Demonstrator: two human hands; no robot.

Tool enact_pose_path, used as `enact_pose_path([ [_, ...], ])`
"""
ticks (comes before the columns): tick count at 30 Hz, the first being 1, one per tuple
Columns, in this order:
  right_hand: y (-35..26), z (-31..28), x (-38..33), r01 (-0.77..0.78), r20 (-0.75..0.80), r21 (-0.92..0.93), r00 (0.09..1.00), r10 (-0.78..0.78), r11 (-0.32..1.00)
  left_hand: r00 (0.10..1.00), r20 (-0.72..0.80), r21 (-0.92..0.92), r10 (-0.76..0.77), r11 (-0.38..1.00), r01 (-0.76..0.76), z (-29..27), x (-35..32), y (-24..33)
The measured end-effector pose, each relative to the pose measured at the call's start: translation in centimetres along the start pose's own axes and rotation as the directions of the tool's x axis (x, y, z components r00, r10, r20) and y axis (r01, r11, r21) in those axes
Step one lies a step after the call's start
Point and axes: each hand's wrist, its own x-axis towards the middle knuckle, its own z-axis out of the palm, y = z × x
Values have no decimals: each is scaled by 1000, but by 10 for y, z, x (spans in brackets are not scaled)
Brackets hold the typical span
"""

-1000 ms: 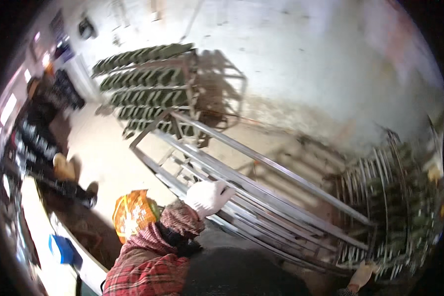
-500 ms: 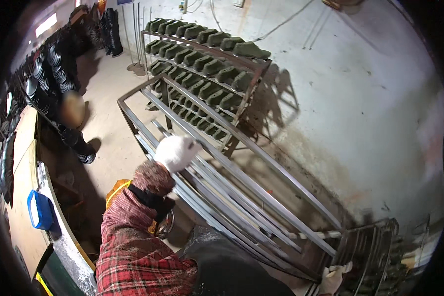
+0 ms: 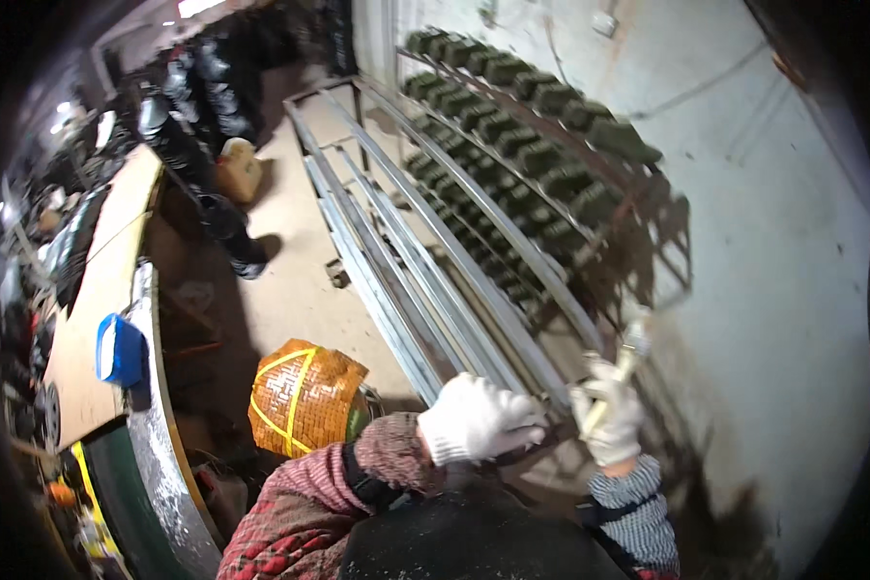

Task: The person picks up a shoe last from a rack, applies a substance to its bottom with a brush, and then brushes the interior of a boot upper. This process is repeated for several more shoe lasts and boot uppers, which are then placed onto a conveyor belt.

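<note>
My right hand (image 3: 609, 411), in a white knit glove with a grey knitted cuff, is closed around the handle of a paintbrush (image 3: 632, 346). The brush's pale bristles point up and away from me, toward the wall. My left hand (image 3: 483, 420), also in a white glove, has its fingers curled in at the near end of a long metal frame (image 3: 551, 280). What those fingers hold, if anything, is hidden. Several long metal rails (image 3: 396, 275) run lengthwise within the frame, away from me.
Beyond the frame, a rack of green shoes (image 3: 532, 121) stands along the white wall. To the left are a workbench (image 3: 97, 280) with a blue container (image 3: 118, 350), an orange woven sack (image 3: 304, 396), black boots (image 3: 227, 227) and a yellowish jug (image 3: 238, 172).
The view has swung rightward and down onto the frame's near end. My left hand came back from the rails to that end. My right hand has risen into clear view, holding the paintbrush.
</note>
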Motion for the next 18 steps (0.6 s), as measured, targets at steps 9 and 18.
enact_pose_path([
  [9, 24, 131, 153, 347, 364, 479, 757, -542, 806, 525, 52, 350, -849, 508, 787, -33, 50, -39],
  [18, 4, 233, 272, 439, 340, 602, 615, -711, 668, 542, 7, 421, -840, 494, 761, -93, 55, -173],
])
